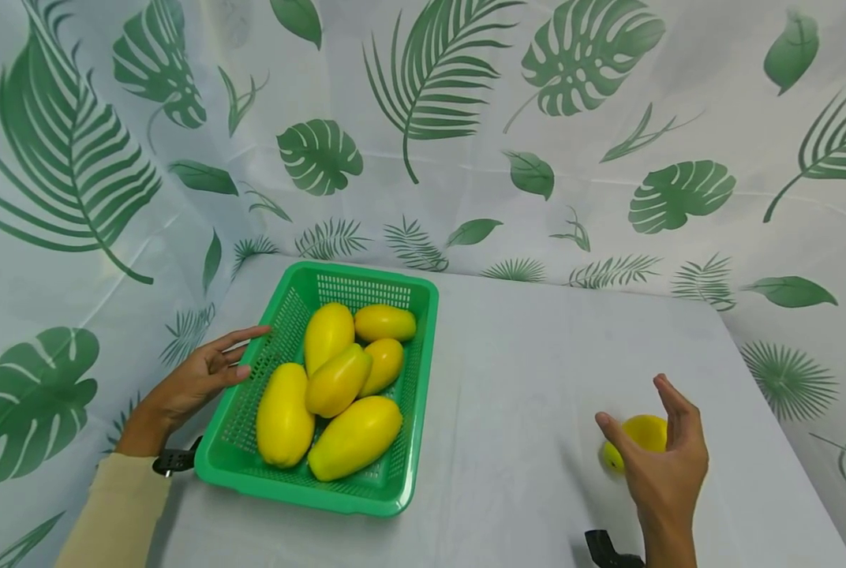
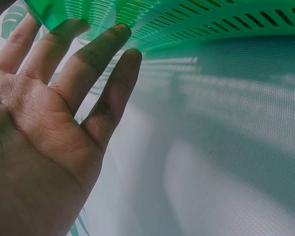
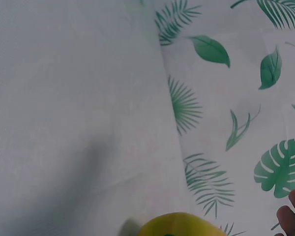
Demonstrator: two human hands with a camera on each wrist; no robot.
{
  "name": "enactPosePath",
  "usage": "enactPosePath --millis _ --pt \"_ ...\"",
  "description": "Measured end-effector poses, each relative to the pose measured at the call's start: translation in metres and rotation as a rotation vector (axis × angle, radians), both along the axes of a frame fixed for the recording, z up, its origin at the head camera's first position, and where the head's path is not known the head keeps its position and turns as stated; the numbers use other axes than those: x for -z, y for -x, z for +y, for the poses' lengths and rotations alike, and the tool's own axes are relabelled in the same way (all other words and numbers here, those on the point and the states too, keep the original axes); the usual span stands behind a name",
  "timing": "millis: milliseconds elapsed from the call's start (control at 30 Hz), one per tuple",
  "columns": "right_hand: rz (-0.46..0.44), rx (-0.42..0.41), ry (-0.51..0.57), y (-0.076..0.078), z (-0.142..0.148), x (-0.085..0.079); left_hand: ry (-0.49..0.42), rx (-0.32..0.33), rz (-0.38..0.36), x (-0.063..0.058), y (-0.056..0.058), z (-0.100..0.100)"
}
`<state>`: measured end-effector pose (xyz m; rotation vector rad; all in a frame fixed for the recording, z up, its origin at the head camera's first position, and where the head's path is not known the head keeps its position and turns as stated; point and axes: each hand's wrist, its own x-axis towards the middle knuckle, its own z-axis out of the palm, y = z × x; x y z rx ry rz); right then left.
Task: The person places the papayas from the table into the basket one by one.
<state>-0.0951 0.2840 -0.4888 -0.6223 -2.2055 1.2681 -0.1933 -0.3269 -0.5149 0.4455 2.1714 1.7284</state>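
Observation:
A green plastic basket [image 1: 423, 394] stands left of the middle on the white table, with several yellow mangoes [image 1: 355, 438] piled inside. My left hand [image 1: 192, 383] is at the basket's left side, its fingertips against or very close to the slotted wall; in the left wrist view its fingers [image 2: 91, 64] are nearly straight. On the right, one mango [image 1: 643, 434] lies on the table, partly hidden by my right hand [image 1: 671, 465]. That hand is over it with thumb and fingers spread apart. The right wrist view shows the mango's top [image 3: 182, 226] and fingertips [image 3: 290, 219] apart from it.
A white cloth with green leaf prints [image 1: 458, 158] rises behind the table and along its sides. White tabletop [image 1: 501, 394] stretches between the basket and the single mango. Dark straps are on both wrists.

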Motion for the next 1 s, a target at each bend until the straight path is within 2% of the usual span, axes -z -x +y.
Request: enactPosePath --millis 167,367,633,867,1000 --pt "-0.059 0.061 0.037 -0.006 0.006 0.009 0.002 -0.002 0.003 -0.001 0.000 0.000" --pt "-0.032 0.068 0.129 -0.012 0.014 0.016 -0.003 0.003 0.005 -0.001 -0.001 -0.001" --pt "-0.159 0.161 0.091 -0.013 0.018 0.030 0.006 0.001 0.005 0.001 -0.001 -0.002" --pt "-0.116 0.223 0.098 -0.018 0.024 0.035 -0.005 0.009 0.009 0.003 0.000 -0.003" --pt "-0.128 0.244 0.118 -0.020 0.028 0.041 -0.004 0.008 0.006 0.002 0.000 -0.002"
